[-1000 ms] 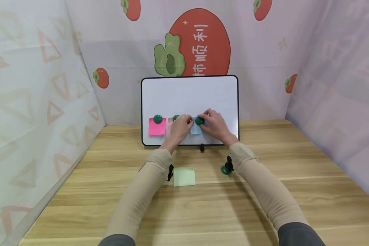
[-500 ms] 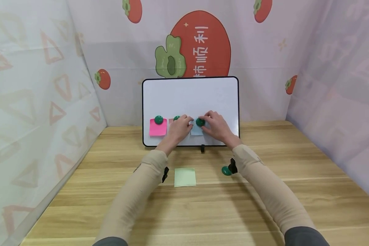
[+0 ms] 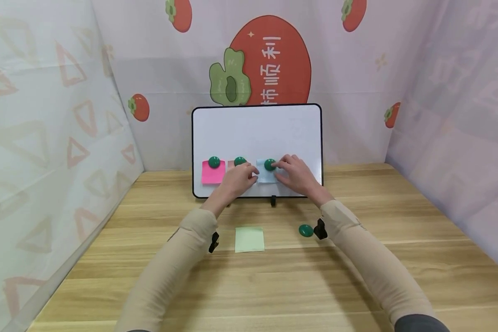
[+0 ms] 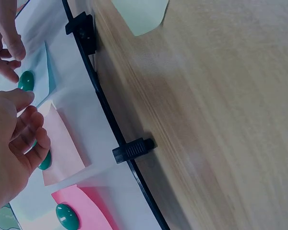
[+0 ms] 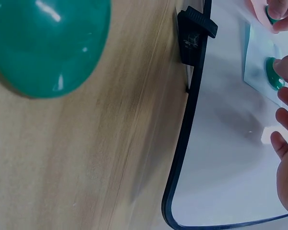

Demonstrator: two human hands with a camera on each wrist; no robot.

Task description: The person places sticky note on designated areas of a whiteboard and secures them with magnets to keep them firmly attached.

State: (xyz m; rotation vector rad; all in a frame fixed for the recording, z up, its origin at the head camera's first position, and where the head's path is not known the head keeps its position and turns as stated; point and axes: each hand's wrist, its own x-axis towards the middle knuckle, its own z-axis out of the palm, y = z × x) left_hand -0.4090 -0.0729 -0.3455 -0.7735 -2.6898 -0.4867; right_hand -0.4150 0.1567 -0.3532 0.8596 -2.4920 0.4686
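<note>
A white board (image 3: 257, 133) with a black frame stands upright on the table. A blue sticky note (image 3: 267, 177) is on it under a green round magnet (image 3: 270, 164). My right hand (image 3: 298, 174) is at this magnet, a fingertip right at its edge, thumb apart from the other fingers. Left of the blue note hovers my left hand (image 3: 238, 179), fingers loosely bent with nothing between them. It partly covers a pale pink note (image 4: 65, 153) and overlaps that note's green magnet (image 3: 240, 161). Farther left, a bright pink note (image 3: 213, 175) hangs under another magnet (image 3: 214, 162).
On the wooden table (image 3: 257, 286) in front of the board lie a pale green sticky note (image 3: 249, 240) and a loose green magnet (image 3: 305, 230), close to the right wrist's black camera mount (image 3: 320, 229). Black clip feet (image 4: 133, 150) stick out from the board's lower edge.
Both hands have drawn apart and slightly down. The right hand has loosened from the magnet on the blue note, which stays in place. The left fingers have left the blue note's edge.
</note>
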